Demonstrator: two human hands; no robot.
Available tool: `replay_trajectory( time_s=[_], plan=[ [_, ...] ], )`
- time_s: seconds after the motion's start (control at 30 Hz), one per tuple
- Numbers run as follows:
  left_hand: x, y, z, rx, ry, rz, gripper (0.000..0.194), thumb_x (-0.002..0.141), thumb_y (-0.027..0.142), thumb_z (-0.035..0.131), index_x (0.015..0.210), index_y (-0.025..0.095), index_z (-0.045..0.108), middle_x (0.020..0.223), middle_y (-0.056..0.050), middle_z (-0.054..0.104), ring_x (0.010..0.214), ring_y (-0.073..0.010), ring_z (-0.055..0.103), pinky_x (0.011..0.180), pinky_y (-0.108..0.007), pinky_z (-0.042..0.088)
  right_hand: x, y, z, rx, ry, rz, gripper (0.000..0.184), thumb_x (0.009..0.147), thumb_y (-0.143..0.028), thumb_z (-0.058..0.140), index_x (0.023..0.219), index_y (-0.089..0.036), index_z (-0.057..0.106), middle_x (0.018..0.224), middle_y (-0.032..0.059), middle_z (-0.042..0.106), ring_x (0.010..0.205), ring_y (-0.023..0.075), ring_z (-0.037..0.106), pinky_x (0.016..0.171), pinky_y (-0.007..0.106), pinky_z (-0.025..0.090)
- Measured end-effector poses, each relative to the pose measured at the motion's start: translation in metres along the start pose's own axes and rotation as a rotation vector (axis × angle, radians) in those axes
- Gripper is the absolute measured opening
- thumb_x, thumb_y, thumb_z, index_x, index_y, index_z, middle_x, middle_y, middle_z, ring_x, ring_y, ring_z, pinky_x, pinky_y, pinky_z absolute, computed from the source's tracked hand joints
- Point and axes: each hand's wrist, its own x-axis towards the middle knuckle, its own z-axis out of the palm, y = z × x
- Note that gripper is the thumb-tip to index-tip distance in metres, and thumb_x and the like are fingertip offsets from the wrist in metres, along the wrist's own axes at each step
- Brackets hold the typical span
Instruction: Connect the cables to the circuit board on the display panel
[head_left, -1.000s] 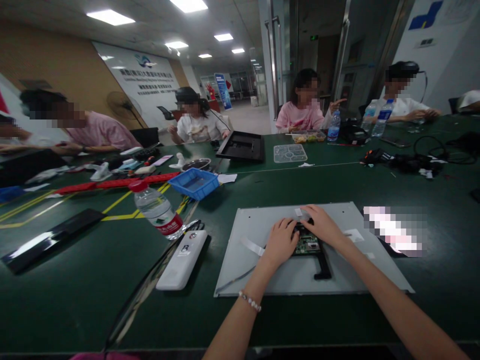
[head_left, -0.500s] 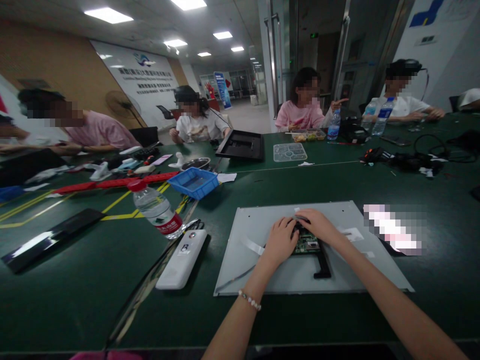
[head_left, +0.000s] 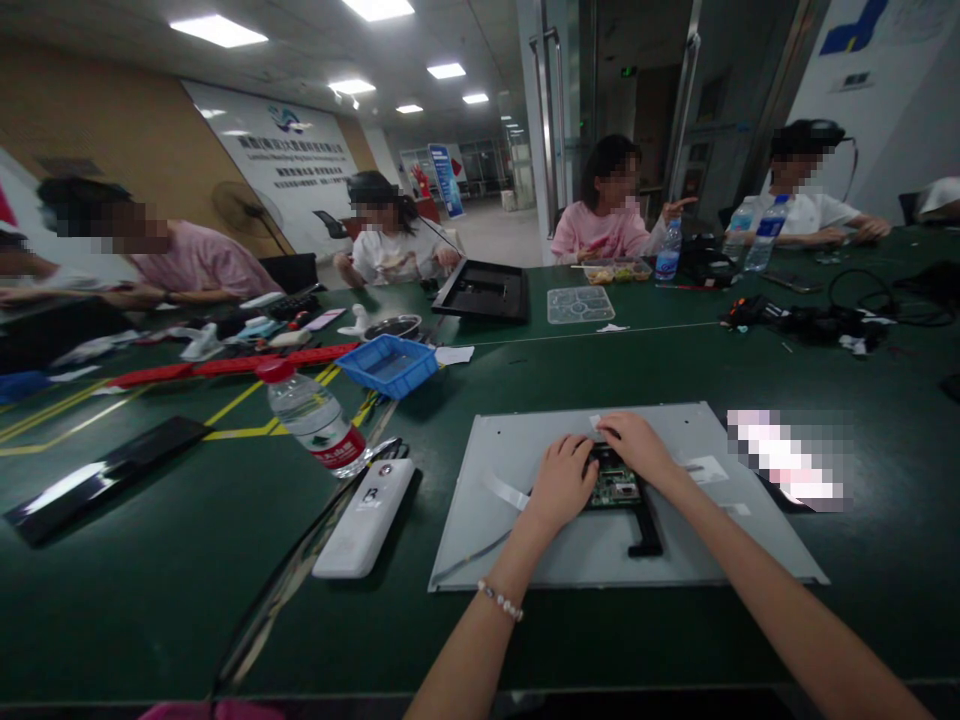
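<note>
A thin grey metal panel (head_left: 705, 550) lies flat on the table before me. On its middle sits a green circuit board (head_left: 616, 484) in a black plastic frame (head_left: 643, 535), with an arm pointing toward me. My left hand (head_left: 564, 476) is closed over the frame's left side, fingers curled at its upper left corner. My right hand (head_left: 636, 446) is at the far edge of the board, fingertips bent together beside a small white tab (head_left: 595, 422); what they pinch is hidden. A flat ribbon cable (head_left: 507, 493) sticks out left of my left hand.
Left of the panel are a white power bank (head_left: 365, 520), a tilted water bottle (head_left: 315, 418) and cables. Beyond stand a blue basket (head_left: 390, 368) and a black casing (head_left: 484, 292). A bright-screened phone (head_left: 787, 460) lies right of the panel. Several people sit across the table.
The fingertips of my right hand have shifted slightly away from me and uncovered more of the black frame's top. My left hand stays in nearly the same place.
</note>
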Motion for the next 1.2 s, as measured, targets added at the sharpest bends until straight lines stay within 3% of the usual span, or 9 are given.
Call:
replay_trajectory(
  time_s=[0.17, 0.57, 0.9, 1.2],
  plan=[
    [0.000, 0.000, 0.000, -0.006, -0.007, 0.007, 0.035, 0.094, 0.028, 0.035, 0.125, 0.019, 0.048, 0.129, -0.008, 0.050, 0.122, -0.0213, 0.042, 0.106, -0.038, 0.032, -0.001, -0.002, -0.001, 0.055, 0.036, 0.032, 0.024, 0.083, -0.024, 0.056, 0.105, -0.019, 0.066, 0.104, 0.0091, 0.064, 0.098, 0.0207, 0.058, 0.088, 0.032, 0.044],
    [0.001, -0.001, 0.000, 0.011, -0.007, 0.010, 0.034, 0.094, 0.028, 0.036, 0.123, 0.019, 0.049, 0.129, -0.007, 0.051, 0.122, -0.0217, 0.042, 0.106, -0.039, 0.032, 0.010, 0.001, 0.001, 0.098, -0.022, 0.150, 0.017, 0.080, -0.017, 0.057, 0.093, -0.016, 0.067, 0.092, 0.0060, 0.063, 0.079, 0.0143, 0.061, 0.075, 0.024, 0.044],
    [-0.001, -0.002, 0.000, 0.021, -0.001, 0.009, 0.034, 0.094, 0.029, 0.036, 0.123, 0.019, 0.050, 0.129, -0.008, 0.051, 0.123, -0.0214, 0.042, 0.107, -0.039, 0.032, 0.006, -0.005, 0.002, -0.054, 0.028, 0.111, 0.019, 0.089, -0.023, 0.048, 0.091, -0.018, 0.066, 0.095, 0.0063, 0.064, 0.087, 0.0165, 0.059, 0.078, 0.025, 0.041],
    [0.000, -0.001, 0.000, 0.016, -0.011, 0.006, 0.034, 0.094, 0.029, 0.035, 0.124, 0.019, 0.049, 0.129, -0.007, 0.051, 0.122, -0.0209, 0.043, 0.106, -0.038, 0.033, -0.001, -0.008, -0.025, -0.264, 0.070, 0.139, 0.023, 0.094, -0.024, 0.040, 0.103, -0.022, 0.060, 0.097, 0.0056, 0.068, 0.086, 0.0184, 0.062, 0.070, 0.026, 0.039]
  ],
)
